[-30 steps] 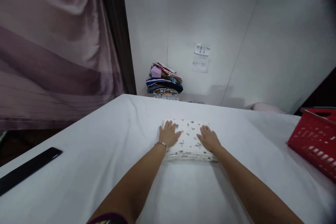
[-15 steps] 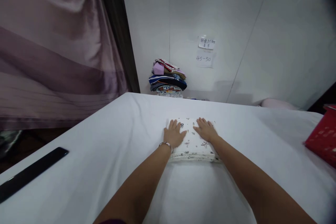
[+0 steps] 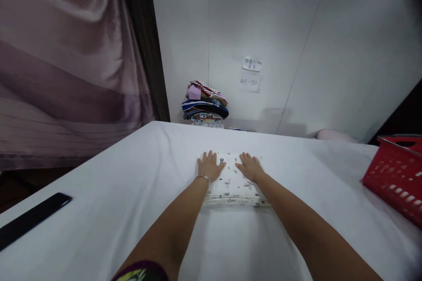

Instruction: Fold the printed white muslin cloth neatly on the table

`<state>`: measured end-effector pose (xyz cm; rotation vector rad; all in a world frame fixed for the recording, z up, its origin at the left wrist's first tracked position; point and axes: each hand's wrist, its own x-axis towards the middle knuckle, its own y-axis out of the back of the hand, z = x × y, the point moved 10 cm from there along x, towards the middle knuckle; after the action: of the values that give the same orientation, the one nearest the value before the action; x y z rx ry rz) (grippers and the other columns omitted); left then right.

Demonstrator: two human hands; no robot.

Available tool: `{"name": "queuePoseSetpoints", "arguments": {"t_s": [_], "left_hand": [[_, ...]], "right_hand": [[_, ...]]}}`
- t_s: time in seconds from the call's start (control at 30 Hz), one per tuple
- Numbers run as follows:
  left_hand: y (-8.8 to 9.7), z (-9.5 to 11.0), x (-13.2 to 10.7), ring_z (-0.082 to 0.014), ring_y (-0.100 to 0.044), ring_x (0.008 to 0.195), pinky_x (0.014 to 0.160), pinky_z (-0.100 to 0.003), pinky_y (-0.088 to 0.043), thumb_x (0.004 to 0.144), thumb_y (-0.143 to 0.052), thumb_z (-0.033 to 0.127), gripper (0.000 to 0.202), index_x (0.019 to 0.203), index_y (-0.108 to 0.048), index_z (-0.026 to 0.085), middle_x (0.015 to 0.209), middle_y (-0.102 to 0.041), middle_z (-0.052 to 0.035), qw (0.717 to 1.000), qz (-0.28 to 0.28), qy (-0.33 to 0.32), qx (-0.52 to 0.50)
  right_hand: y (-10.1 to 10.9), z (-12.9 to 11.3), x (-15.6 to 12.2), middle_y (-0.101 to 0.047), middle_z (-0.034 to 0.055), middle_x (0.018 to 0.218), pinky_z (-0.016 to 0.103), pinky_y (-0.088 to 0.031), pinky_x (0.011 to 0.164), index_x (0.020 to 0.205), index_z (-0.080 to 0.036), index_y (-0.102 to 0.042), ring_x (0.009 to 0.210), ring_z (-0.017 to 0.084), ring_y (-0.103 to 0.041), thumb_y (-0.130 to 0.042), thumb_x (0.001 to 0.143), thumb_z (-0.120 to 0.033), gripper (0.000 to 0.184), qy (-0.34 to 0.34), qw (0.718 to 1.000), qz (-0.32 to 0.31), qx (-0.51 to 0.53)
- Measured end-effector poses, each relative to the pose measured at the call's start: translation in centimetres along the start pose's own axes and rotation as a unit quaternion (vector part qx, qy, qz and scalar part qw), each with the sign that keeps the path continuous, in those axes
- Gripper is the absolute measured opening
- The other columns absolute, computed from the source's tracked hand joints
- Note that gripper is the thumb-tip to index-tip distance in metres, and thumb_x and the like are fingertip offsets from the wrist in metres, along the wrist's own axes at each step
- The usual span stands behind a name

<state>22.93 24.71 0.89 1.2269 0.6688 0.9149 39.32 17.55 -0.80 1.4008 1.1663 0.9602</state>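
Observation:
A white cloth with small printed figures lies folded into a layered rectangle on the white-covered table. My left hand rests flat on its left side, fingers spread; a bracelet circles that wrist. On the upper right part of the cloth lies my right hand, also flat with the fingers apart. Neither hand grips anything. The folded layers show along the edge nearest me.
At the right stands a red plastic basket. A long black flat object lies on the left. Behind the table is a pile of folded fabrics against the wall. A pink curtain hangs at left.
My view has turned slightly to the right, so more of the red basket shows. Both hands stay flat on the folded cloth, with little visible movement.

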Motion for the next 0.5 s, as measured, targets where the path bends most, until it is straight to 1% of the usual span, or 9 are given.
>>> {"name": "queuePoseSetpoints", "arguments": {"t_s": [0.07, 0.13, 0.23, 0.37, 0.43, 0.5], "left_hand": [[-0.5, -0.4, 0.3, -0.0312, -0.005, 0.136, 0.103, -0.056, -0.018, 0.08, -0.02, 0.066, 0.076, 0.14, -0.027, 0.02, 0.15, -0.013, -0.0039, 1.0, 0.007, 0.002, -0.005], [-0.8, -0.6, 0.4, -0.0316, -0.004, 0.136, 0.101, -0.056, -0.023, 0.079, -0.02, 0.066, 0.076, 0.14, -0.027, 0.021, 0.15, -0.012, -0.0034, 1.0, 0.014, -0.001, -0.009], [-0.8, -0.5, 0.5, -0.0321, -0.004, 0.136, 0.099, -0.055, -0.026, 0.079, -0.02, 0.067, 0.076, 0.14, -0.027, 0.022, 0.15, -0.013, -0.0033, 1.0, 0.019, -0.002, -0.006], [-0.4, -0.4, 0.3, -0.032, -0.006, 0.136, 0.099, -0.054, -0.027, 0.079, -0.02, 0.065, 0.075, 0.14, -0.027, 0.021, 0.15, -0.014, -0.0034, 1.0, 0.013, 0.004, -0.002], [-0.2, -0.3, 0.2, -0.0317, -0.006, 0.136, 0.099, -0.054, -0.027, 0.079, -0.021, 0.064, 0.074, 0.14, -0.028, 0.021, 0.15, -0.013, -0.0032, 1.0, 0.007, 0.006, -0.001], [0.0, -0.2, 0.0, -0.0312, -0.006, 0.136, 0.099, -0.053, -0.027, 0.08, -0.021, 0.064, 0.074, 0.14, -0.028, 0.021, 0.15, -0.013, -0.0028, 1.0, 0.003, 0.005, -0.001]], "right_hand": [[0.2, 0.8, -0.1, -0.016, 0.0082, 0.149, 0.045, -0.008, 0.107, 0.141, -0.015, -0.023, 0.137, 0.024, -0.008, -0.019, 0.086, -0.061, 0.071, -0.006, 1.0, 0.004, -0.004], [0.4, 2.0, -0.3, -0.013, 0.0087, 0.15, 0.048, -0.005, 0.107, 0.142, -0.015, -0.022, 0.137, 0.025, -0.005, -0.016, 0.085, -0.065, 0.076, -0.03, 0.999, 0.017, -0.008], [0.1, 3.3, -0.6, -0.01, 0.0082, 0.15, 0.049, -0.004, 0.106, 0.143, -0.014, -0.017, 0.137, 0.025, -0.002, -0.011, 0.084, -0.066, 0.078, -0.058, 0.998, 0.017, -0.007], [-0.1, 3.1, -0.6, -0.009, 0.0067, 0.15, 0.049, -0.003, 0.107, 0.143, -0.015, -0.017, 0.137, 0.024, 0.0, -0.015, 0.084, -0.065, 0.077, -0.06, 0.998, 0.008, 0.008], [0.2, 3.0, -0.6, -0.01, 0.0067, 0.15, 0.05, -0.004, 0.107, 0.143, -0.016, -0.019, 0.137, 0.024, -0.001, -0.018, 0.085, -0.064, 0.075, -0.061, 0.998, 0.011, 0.014], [0.6, 3.0, -0.6, -0.013, 0.0071, 0.15, 0.05, -0.004, 0.107, 0.141, -0.017, -0.023, 0.137, 0.024, -0.003, -0.023, 0.085, -0.062, 0.072, -0.059, 0.997, 0.013, 0.047]]}}
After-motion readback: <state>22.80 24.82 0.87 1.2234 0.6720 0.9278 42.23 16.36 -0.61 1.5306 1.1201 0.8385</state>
